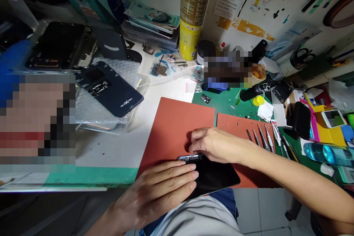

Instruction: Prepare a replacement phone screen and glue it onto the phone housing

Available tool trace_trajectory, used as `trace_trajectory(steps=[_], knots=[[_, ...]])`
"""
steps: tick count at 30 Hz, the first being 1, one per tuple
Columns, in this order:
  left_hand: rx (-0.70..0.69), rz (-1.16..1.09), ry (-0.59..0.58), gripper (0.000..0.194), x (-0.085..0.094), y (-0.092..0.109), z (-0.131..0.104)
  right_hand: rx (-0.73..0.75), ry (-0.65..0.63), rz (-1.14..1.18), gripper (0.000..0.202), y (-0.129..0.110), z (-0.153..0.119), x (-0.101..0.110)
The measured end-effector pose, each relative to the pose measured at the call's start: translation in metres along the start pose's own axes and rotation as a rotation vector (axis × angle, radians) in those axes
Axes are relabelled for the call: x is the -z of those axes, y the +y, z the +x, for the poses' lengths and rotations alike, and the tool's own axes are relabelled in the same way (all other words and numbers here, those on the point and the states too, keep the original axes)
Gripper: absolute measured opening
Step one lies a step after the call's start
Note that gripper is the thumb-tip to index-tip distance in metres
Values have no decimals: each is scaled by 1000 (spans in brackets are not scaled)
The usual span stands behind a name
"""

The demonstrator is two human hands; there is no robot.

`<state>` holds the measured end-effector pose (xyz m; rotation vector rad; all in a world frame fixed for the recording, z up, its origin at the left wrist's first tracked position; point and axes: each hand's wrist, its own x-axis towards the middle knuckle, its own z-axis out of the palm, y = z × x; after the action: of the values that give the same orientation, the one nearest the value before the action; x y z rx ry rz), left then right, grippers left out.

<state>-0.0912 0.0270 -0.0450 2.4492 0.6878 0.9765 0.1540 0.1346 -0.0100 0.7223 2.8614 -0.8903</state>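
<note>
A black smartphone (pixel 213 177) lies face up at the table's front edge, partly over the orange-red mat (pixel 177 118). Along its far left end runs a shiny strip (pixel 189 158) with small parts that I cannot make out. My left hand (pixel 163 188) is laid across the phone's left side, its fingers stretched over the black surface and its thumb hidden. At the far edge, beside the strip, my right hand (pixel 210 141) is bent into a pinch. Its fingertips point down, and whatever they hold is hidden.
Tweezers (pixel 262 136) and other slim tools lie on a second mat (pixel 229 123) at right. A dark blue flat device (pixel 113 88) rests on bubble wrap at left. Behind stand a spray can (pixel 193 14) and stacked boxes (pixel 151 35); a blue bottle (pixel 329 153) lies far right.
</note>
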Motion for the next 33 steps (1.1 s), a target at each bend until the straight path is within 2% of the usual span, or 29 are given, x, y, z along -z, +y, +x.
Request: trace_trajectory(steps=[7, 10, 13, 15, 18, 20, 22, 25, 29, 33], knots=[[-17, 46, 12, 24, 2, 2, 4, 112, -131, -61, 30, -2, 3, 4], [0, 31, 8, 30, 2, 1, 2, 78, -120, -60, 27, -2, 5, 3], [40, -24, -5, 50, 2, 0, 0, -37, -36, 33, 23, 2, -2, 6], [62, -49, 6, 58, 1, -1, -2, -95, 48, 99, 21, 5, -15, 13], [111, -79, 50, 63, 0, -3, -6, -234, 257, 126, 22, 4, -53, 23], [156, -102, 45, 66, -1, -6, -10, -416, 407, 106, 23, -4, -86, 22], [188, -110, 23, 65, -1, -9, -14, -585, 481, 92, 23, -18, -117, 11], [214, -122, 19, 58, -1, -12, -15, -687, 496, 127, 21, -41, -147, -23], [323, -149, 27, 51, 2, -10, -6, -781, 583, 89, 19, -58, -154, -69], [453, -218, 35, 38, 5, -8, 4, -844, 621, 39, 20, -58, -148, -87]])
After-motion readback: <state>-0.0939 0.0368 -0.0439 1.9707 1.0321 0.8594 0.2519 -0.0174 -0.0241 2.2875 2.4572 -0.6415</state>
